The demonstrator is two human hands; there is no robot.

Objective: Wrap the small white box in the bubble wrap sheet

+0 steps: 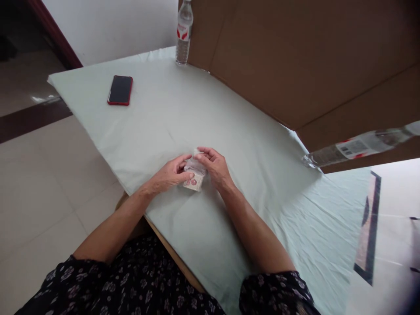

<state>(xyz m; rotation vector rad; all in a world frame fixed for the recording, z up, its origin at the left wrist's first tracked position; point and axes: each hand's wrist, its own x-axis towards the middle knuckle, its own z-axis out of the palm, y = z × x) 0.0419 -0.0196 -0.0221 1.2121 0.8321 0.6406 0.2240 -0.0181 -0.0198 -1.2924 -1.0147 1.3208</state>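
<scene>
Close to the table's near edge, my left hand [170,173] grips a small cream packet [197,183] with round reddish prints, its thumb lying over the printed face. Crumpled clear plastic film [196,166] covers the packet's upper part, between my two hands. My right hand [215,167] pinches the upper end of this film between thumb and fingers. The packet's far side is hidden behind the hands and film, and its contents cannot be made out.
A pale green cloth [249,148] covers the table. A phone in a red case [120,90] lies at the far left. Large brown cardboard [278,57] stands along the back, with a water bottle [183,35] at its left end and another bottle [357,146] at its right.
</scene>
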